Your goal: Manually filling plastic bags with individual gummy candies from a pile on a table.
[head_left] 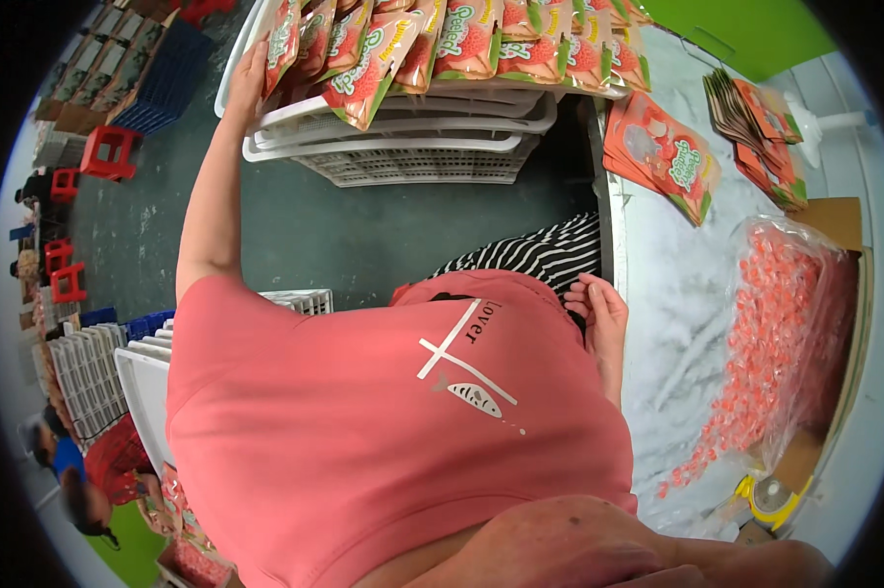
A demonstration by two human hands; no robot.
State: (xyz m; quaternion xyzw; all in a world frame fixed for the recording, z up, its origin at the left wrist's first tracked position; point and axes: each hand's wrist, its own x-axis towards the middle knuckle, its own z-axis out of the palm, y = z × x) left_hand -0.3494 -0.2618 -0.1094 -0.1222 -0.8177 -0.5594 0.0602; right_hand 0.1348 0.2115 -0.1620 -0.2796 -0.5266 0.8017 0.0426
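At the far left, my left hand (pixel 250 76) lies along the left rim of the top white plastic crate (pixel 305 110), fingers stretched out beside the nearest candy pouches. That crate is heaped with red and orange candy pouches (pixel 466 41) with pictures of red, bumpy fruit. My right hand (pixel 601 304) hangs at the edge of the white marbled table (pixel 672 294), its fingers loosely curled and apart, with nothing visible in them. Flat pouches (pixel 660 157) are fanned on the table's far part. Nearer, a clear bag of red wrapped candies (pixel 770 323) spills some onto the tabletop.
More flat pouches (pixel 763 132) lie at the far right. A cardboard box (pixel 848 343) stands around the candy bag, near a yellow round object (pixel 770 500). Red stools (pixel 109 152), blue crates (pixel 166 80) and white crates (pixel 84 377) stand leftward; another person (pixel 89 480) is at lower left.
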